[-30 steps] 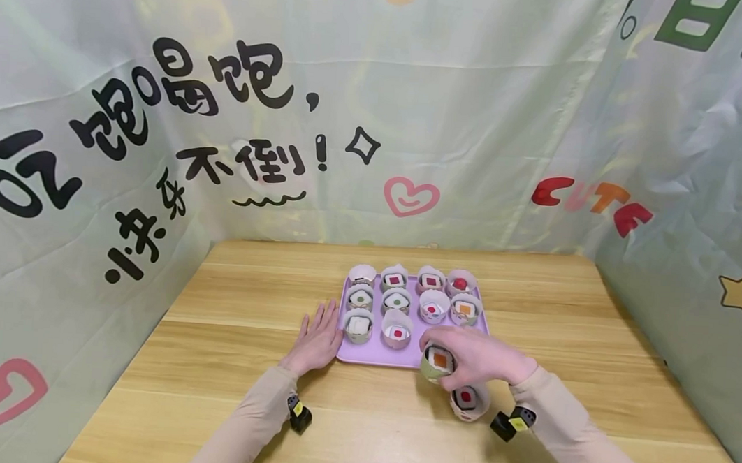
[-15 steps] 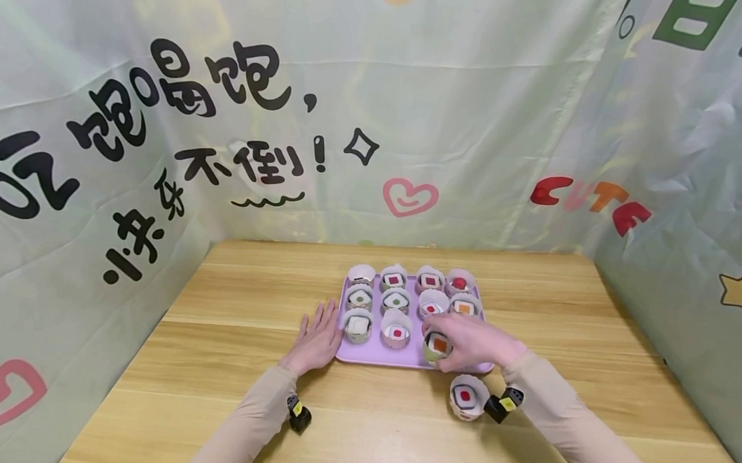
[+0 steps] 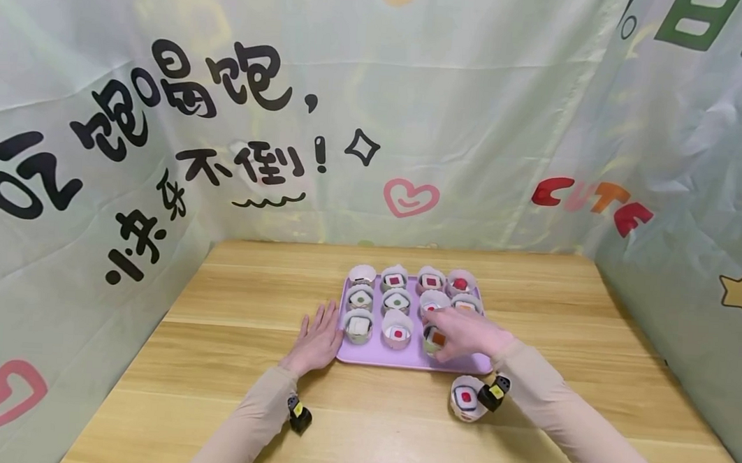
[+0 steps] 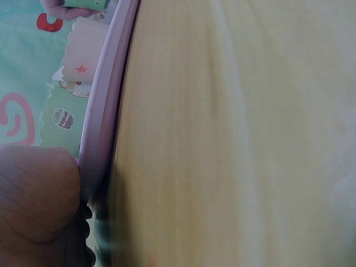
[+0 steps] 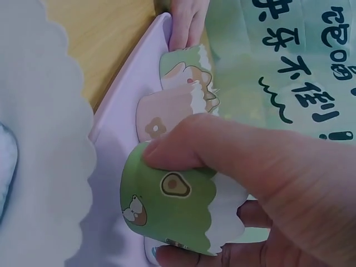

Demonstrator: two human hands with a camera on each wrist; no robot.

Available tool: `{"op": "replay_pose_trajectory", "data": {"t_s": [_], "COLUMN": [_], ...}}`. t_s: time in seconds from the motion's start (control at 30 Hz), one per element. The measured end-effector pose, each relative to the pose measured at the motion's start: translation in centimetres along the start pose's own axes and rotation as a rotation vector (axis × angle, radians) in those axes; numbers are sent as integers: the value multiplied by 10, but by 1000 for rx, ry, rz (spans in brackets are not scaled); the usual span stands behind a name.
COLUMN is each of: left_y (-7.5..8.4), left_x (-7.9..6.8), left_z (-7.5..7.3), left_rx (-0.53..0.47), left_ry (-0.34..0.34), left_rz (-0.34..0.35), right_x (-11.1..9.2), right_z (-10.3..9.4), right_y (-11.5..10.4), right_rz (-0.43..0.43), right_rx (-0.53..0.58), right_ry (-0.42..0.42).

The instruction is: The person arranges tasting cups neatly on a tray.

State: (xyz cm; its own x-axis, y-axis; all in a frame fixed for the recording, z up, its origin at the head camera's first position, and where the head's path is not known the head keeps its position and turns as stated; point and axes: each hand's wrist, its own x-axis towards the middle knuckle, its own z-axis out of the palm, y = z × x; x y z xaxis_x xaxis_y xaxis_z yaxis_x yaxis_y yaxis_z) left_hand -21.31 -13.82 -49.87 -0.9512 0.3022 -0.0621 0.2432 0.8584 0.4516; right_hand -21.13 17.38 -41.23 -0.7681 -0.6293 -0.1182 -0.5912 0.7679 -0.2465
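My right hand [image 3: 471,333] grips a green paper cup [image 5: 167,189] printed with an avocado, thumb on one side and fingers on the other. Inside the cup is what looks like a sushi roll [image 3: 439,337] with an orange centre. It is at the front row of the lilac tray [image 3: 377,355], right of a pink cup [image 3: 397,331]; whether its base touches the tray cannot be told. My left hand [image 3: 316,339] rests on the table with straight fingers, against the tray's left edge. In the left wrist view, that hand [image 4: 36,200] is beside the tray rim [image 4: 105,100].
Several more filled paper cups stand in rows on the tray, among them a whitish-green one [image 3: 358,327] at front left. Another cup [image 3: 465,399] with a red-centred roll stands on the wooden table [image 3: 255,281] before the tray. Printed cloth walls [image 3: 477,125] enclose the table.
My right hand has carried the green cup from over the tray's front edge back into the front row, beside the pink cup. The cup on the table shows more fully. My left hand stays put.
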Motion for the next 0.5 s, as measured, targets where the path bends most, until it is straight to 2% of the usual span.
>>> {"op": "replay_pose_trajectory", "data": {"t_s": [0.5], "left_y": [-1], "left_x": [1], "left_z": [1], "left_rx": [18], "left_ry": [-5], "left_rz": [-7], "right_x": [9], "right_z": [2], "right_y": [3], "right_rz": [47], "right_rx": [-100], "right_ry": [-17]}}
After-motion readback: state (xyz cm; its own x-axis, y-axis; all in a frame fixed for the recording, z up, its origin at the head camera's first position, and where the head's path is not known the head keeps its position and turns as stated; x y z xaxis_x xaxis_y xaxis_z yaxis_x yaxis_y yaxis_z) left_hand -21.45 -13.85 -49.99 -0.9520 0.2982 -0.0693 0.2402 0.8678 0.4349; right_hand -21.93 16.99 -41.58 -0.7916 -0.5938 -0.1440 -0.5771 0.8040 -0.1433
